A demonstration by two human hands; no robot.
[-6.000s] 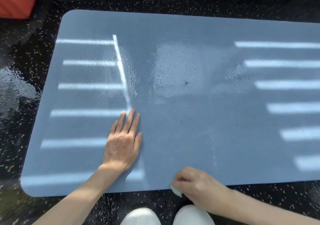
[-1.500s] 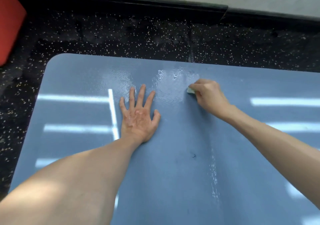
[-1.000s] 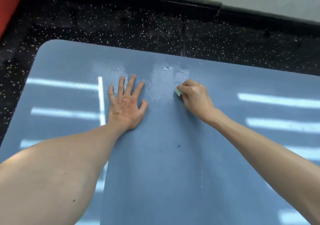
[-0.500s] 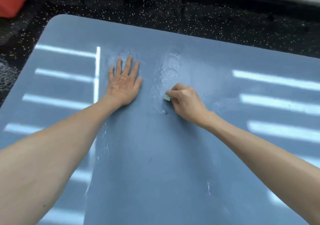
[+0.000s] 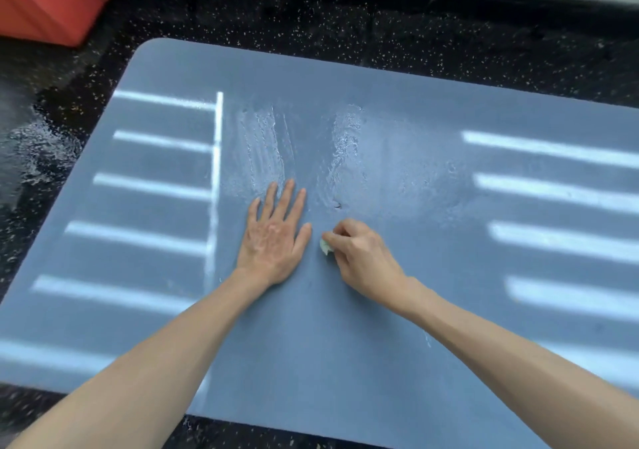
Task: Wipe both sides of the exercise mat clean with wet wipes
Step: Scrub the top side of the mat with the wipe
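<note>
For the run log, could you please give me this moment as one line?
step: wipe upper face | left hand: flat on mat | right hand: pinches wet wipe on mat | wet streaks beyond hands

The black rubber floor flecked with pale specks (image 5: 345,23) is carrying a blue-grey rectangular exercise mat with rounded corners (image 5: 345,345), which is lying flat, with bars of light falling across it and wet streaks shining near its middle. An orange-red block (image 5: 48,2) is sitting on the floor beyond the mat's far left corner, apart from it.
</note>
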